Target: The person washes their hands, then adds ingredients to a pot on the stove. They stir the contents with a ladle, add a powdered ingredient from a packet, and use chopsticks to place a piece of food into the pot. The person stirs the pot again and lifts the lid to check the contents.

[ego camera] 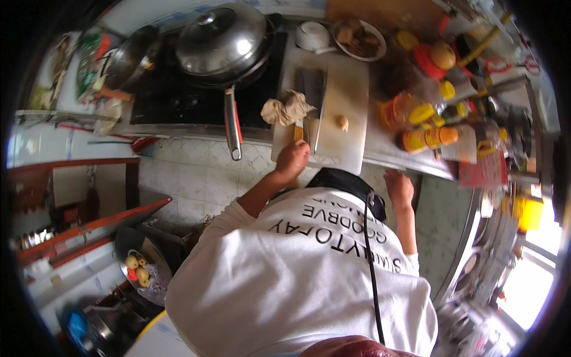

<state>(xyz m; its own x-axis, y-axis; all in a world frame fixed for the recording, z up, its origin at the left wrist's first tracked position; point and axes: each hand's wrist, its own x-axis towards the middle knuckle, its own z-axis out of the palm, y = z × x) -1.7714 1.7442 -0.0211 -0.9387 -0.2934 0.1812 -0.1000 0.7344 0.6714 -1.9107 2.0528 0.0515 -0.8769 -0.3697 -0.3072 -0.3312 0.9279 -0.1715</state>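
My left hand (293, 159) is curled at the front left edge of a white cutting board (352, 93); its palm side is hidden, and I cannot tell whether it holds anything. Just beyond it lie a crumpled beige cloth (286, 108), partly over the board, and a wide-bladed cleaver (311, 89) with a pale handle. A small piece of food (342, 123), perhaps ginger or garlic, sits on the board's right half. Curled low by the counter's front edge, right of the board, is my right hand (399, 187), with nothing visible in it.
A lidded wok (223, 42) on the black cooktop (178, 107) has its handle (232, 125) jutting over the front edge. Behind the board stand a white bowl (312, 36) and a plate of meat (359, 40). Sauce bottles (428, 139) crowd the right counter.
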